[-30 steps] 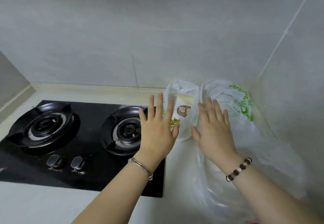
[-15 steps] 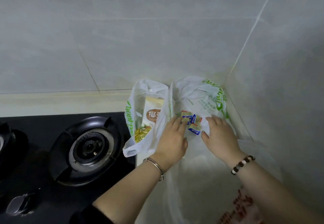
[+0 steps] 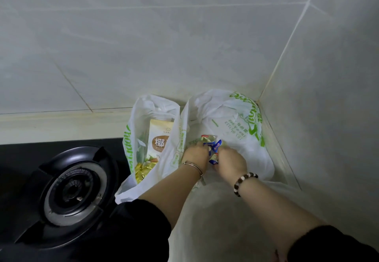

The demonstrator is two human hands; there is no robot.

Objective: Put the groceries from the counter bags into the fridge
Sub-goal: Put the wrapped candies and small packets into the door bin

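Two white plastic bags with green print stand in the counter corner. The left bag (image 3: 143,110) holds a beige carton (image 3: 162,138) with a brown round label and a gold-wrapped item (image 3: 143,169). Both of my hands reach into the right bag (image 3: 235,118). There, a bunch of small blue and red wrapped packets (image 3: 214,145) shows between them. My left hand (image 3: 195,156) curls its fingers on the bunch from the left. My right hand (image 3: 232,162) pinches a blue packet at the bunch's lower edge. My fingertips are hidden among the packets.
A black gas hob with a round burner (image 3: 73,190) lies left of the bags. Grey tiled walls meet in a corner (image 3: 260,97) right behind the bags. A third, translucent bag (image 3: 225,220) lies flat on the counter under my forearms.
My hands went from hovering flat before the bags to reaching into the right bag and closing on the packets. The view swung right and closer to the corner.
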